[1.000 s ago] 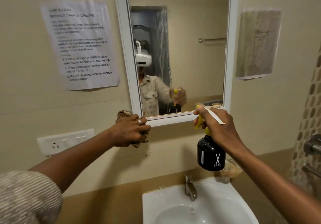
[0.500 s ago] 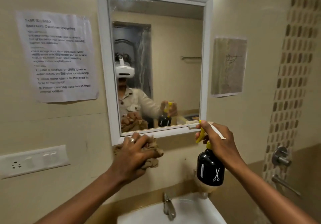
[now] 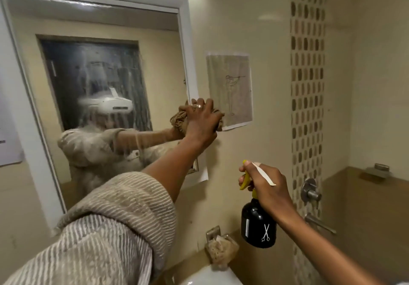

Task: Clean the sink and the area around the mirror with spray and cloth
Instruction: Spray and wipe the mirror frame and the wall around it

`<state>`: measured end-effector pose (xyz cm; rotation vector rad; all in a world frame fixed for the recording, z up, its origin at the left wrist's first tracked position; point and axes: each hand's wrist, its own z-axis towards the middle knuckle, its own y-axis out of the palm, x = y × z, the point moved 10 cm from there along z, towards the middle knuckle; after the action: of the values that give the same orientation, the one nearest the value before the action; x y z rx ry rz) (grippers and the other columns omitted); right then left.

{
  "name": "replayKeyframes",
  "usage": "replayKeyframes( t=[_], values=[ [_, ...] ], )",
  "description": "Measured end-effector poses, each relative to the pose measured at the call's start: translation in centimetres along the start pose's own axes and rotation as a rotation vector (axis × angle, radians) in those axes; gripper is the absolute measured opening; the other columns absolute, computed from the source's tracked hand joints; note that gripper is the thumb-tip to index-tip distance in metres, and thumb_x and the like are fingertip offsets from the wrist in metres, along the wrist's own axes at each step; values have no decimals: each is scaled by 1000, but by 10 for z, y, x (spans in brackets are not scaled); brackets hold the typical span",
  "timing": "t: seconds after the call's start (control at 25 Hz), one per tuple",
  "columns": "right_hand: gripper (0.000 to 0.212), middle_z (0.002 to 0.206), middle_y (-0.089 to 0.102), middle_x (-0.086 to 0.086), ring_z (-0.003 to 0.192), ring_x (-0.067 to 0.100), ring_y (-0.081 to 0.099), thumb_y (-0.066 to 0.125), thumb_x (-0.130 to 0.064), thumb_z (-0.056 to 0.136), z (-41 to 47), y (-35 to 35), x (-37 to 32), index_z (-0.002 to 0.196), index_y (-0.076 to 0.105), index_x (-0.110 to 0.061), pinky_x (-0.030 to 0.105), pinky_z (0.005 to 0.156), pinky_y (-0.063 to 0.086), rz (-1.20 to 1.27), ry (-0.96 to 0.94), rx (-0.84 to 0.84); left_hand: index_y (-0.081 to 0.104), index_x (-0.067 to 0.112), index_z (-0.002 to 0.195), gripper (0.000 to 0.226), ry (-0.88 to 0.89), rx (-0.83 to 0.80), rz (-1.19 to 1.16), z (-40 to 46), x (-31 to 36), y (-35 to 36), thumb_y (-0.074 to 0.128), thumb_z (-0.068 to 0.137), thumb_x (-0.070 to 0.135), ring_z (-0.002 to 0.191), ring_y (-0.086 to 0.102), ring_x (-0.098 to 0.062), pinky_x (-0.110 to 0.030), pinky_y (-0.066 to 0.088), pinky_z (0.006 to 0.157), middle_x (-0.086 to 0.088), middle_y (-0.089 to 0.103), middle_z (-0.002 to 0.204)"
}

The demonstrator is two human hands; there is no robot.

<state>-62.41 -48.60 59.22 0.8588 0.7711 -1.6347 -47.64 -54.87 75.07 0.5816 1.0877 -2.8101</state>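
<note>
I can read no words anywhere. The black spray bottle (image 3: 258, 227) carries a white crossed-scissors mark on its lower right side and a narrow white vertical strip at its left edge, its print too small to make out. The paper (image 3: 230, 90) on the wall, just beside the mirror's right frame, shows only a thin line drawing of a figure.

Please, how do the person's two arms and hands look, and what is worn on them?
The left arm wears a loose sleeve of beige fabric with fine pale ribbed stripes, pushed up so that the forearm is bare. The left hand has a silver-coloured ring on one finger. The right arm is bare as far as the view shows, and the right hand has a strip of white tape across its back.
</note>
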Motion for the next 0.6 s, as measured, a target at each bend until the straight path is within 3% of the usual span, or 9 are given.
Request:
replayKeyframes(
  t=[0.12,0.32,0.6],
  values=[
    [37,71,79,2,74,25,74,58,-37,106,7,-13,6,81,79,-19,42,74,56,13,-4,13,64,29,122,36,123,-42,140,-15,35,43,64,87,31,129,35,-32,-49,34,99,-8,42,133],
    [37,72,80,2,77,26,75,58,-37,106,7,-27,31,81,79,-20,44,76,57,23,40,11,63,21,126,36,253,-246,238,-78,79,128,61,92,33,137,27,-35,-51,28,107,-13,36,142],
    [38,73,80,1,77,28,75,57,-39,106,5,-32,42,81,79,-21,48,76,58,20,55,3,67,23,118,31,650,-303,341,-120,94,148,63,90,35,132,35,-34,-48,33,105,-9,45,136]
  ],
)
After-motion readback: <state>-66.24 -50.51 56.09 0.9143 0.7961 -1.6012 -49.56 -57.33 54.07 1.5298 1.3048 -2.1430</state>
